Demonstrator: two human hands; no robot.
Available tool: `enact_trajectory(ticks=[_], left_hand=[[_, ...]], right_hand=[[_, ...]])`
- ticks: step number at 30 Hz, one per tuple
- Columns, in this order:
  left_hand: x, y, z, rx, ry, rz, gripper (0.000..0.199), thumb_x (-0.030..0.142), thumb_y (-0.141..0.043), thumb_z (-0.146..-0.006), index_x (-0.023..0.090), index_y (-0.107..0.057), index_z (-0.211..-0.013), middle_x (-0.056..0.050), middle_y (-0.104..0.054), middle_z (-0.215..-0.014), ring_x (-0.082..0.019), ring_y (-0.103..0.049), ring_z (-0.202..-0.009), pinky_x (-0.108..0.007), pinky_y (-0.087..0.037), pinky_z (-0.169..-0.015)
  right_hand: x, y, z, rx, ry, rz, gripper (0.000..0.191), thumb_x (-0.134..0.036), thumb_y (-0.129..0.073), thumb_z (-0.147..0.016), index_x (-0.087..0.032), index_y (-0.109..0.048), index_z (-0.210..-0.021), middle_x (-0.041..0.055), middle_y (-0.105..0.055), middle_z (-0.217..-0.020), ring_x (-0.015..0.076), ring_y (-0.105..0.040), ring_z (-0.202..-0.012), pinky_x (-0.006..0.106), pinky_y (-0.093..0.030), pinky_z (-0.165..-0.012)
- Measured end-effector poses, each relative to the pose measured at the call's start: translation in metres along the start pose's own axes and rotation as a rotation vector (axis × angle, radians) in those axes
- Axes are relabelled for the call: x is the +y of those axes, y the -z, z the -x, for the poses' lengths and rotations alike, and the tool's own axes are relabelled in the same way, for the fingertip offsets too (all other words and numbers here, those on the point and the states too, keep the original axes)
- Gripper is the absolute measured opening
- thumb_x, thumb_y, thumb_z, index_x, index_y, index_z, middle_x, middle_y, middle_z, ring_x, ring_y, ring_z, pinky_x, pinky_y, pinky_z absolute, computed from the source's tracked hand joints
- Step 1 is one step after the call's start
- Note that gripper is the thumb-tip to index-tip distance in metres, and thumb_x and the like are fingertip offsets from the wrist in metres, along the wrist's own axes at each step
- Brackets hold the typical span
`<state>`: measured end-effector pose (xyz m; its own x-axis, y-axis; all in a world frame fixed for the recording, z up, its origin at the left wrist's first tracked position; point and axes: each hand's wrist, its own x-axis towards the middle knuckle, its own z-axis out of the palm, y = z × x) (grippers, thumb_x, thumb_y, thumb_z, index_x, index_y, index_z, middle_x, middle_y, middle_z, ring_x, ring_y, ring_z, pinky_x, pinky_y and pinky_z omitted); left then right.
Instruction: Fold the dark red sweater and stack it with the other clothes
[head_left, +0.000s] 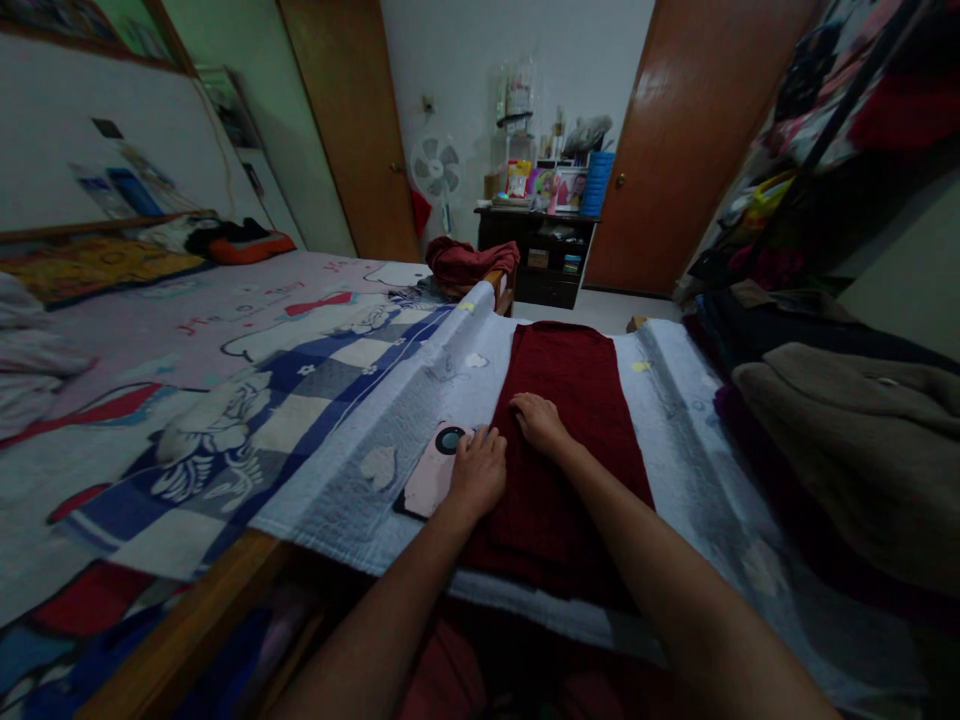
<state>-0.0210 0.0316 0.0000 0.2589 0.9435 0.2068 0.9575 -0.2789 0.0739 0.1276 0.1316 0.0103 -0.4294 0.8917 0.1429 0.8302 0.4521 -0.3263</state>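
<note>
A dark red folded cloth, apparently a garment, lies lengthwise in front of me on a pale blue-grey quilted cover. My right hand rests on its left half, fingers slightly bent and pointing left. Lower down, my left hand lies at the cloth's left edge with its fingers stretched out. Partly under that hand is a flat pink thing with a round, black-ringed disc near its top; its exact kind is unclear. Neither hand visibly lifts anything.
To the left is a bed with patterned sheets and a wooden frame. A pile of dark clothes with a grey-brown garment on top stands at right. Farther back are a crumpled red cloth, a fan and a dark cabinet.
</note>
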Motion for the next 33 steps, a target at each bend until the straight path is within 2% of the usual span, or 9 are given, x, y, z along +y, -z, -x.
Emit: enact_trajectory(ticks=[4, 8, 14, 17, 20, 23, 27, 31, 33], left_hand=[[-0.017, 0.016, -0.015, -0.129, -0.007, 0.074, 0.033, 0.016, -0.039, -0.093, 0.023, -0.056, -0.121, -0.010, -0.060, -0.129, -0.024, -0.045, -0.129, -0.046, -0.036, -0.100], [-0.032, 0.022, -0.034, -0.226, -0.009, 0.098, 0.035, 0.017, -0.040, -0.092, 0.030, -0.062, -0.116, -0.005, -0.065, -0.122, -0.023, -0.049, -0.126, -0.044, -0.036, -0.098], [-0.042, 0.023, -0.042, -0.315, -0.045, 0.087, 0.032, 0.027, -0.047, -0.091, 0.035, -0.065, -0.116, -0.001, -0.065, -0.125, -0.025, -0.048, -0.127, -0.044, -0.033, -0.101], [-0.043, 0.026, -0.040, -0.330, -0.053, 0.085, 0.032, 0.030, -0.050, -0.090, 0.035, -0.064, -0.117, 0.001, -0.063, -0.129, -0.024, -0.050, -0.124, -0.043, -0.033, -0.101], [-0.042, 0.028, -0.038, -0.332, -0.059, 0.080, 0.033, 0.031, -0.054, -0.088, 0.036, -0.063, -0.119, 0.001, -0.062, -0.131, -0.024, -0.050, -0.124, -0.043, -0.031, -0.101], [-0.042, 0.026, -0.036, -0.309, -0.073, 0.083, 0.034, 0.033, -0.058, -0.085, 0.036, -0.062, -0.119, 0.001, -0.061, -0.132, -0.025, -0.049, -0.125, -0.044, -0.030, -0.101], [-0.042, 0.023, -0.033, -0.278, -0.064, 0.075, 0.034, 0.033, -0.059, -0.085, 0.036, -0.061, -0.119, 0.000, -0.063, -0.129, -0.024, -0.048, -0.125, -0.045, -0.029, -0.101], [-0.040, 0.021, -0.032, -0.252, -0.059, 0.064, 0.034, 0.032, -0.060, -0.085, 0.035, -0.061, -0.119, -0.001, -0.064, -0.127, -0.025, -0.050, -0.124, -0.046, -0.029, -0.101], [-0.038, 0.021, -0.031, -0.238, -0.067, 0.047, 0.034, 0.030, -0.060, -0.085, 0.033, -0.061, -0.118, -0.002, -0.065, -0.125, -0.026, -0.050, -0.123, -0.047, -0.029, -0.102]], right_hand=[[-0.011, 0.005, 0.035, -0.092, 0.040, -0.001, 0.042, -0.022, -0.040, -0.093, -0.021, -0.050, -0.134, 0.0076, -0.042, -0.148, 0.0219, -0.031, -0.139, 0.043, -0.025, -0.111], [-0.026, 0.008, 0.068, -0.201, 0.095, -0.021, 0.046, -0.024, -0.042, -0.092, -0.018, -0.047, -0.137, 0.0099, -0.039, -0.150, 0.0242, -0.029, -0.140, 0.048, -0.021, -0.113], [-0.051, 0.012, 0.098, -0.269, 0.161, -0.036, 0.046, -0.032, -0.042, -0.094, -0.027, -0.046, -0.139, 0.0057, -0.037, -0.151, 0.0293, -0.022, -0.142, 0.055, -0.018, -0.113], [-0.064, 0.012, 0.104, -0.297, 0.107, -0.039, 0.048, -0.038, -0.041, -0.094, -0.031, -0.041, -0.142, 0.0072, -0.034, -0.152, 0.0337, -0.020, -0.142, 0.064, -0.017, -0.109], [-0.076, 0.011, 0.108, -0.320, 0.051, -0.019, 0.048, -0.044, -0.041, -0.094, -0.034, -0.043, -0.141, 0.0087, -0.030, -0.153, 0.0377, -0.016, -0.143, 0.068, -0.015, -0.107], [-0.084, 0.011, 0.114, -0.325, 0.047, 0.000, 0.046, -0.046, -0.039, -0.095, -0.034, -0.048, -0.138, 0.0093, -0.026, -0.155, 0.0390, -0.014, -0.143, 0.067, -0.012, -0.108], [-0.088, 0.012, 0.128, -0.317, 0.085, -0.005, 0.043, -0.046, -0.037, -0.096, -0.034, -0.053, -0.134, 0.0085, -0.030, -0.154, 0.0359, -0.016, -0.143, 0.065, -0.011, -0.109], [-0.092, 0.015, 0.142, -0.276, 0.112, 0.003, 0.040, -0.047, -0.043, -0.094, -0.034, -0.057, -0.130, 0.0078, -0.034, -0.152, 0.0343, -0.020, -0.142, 0.062, -0.011, -0.111], [-0.091, 0.020, 0.146, -0.265, 0.141, -0.030, 0.038, -0.046, -0.046, -0.093, -0.032, -0.061, -0.125, 0.0072, -0.039, -0.148, 0.0331, -0.027, -0.139, 0.059, -0.016, -0.112]])
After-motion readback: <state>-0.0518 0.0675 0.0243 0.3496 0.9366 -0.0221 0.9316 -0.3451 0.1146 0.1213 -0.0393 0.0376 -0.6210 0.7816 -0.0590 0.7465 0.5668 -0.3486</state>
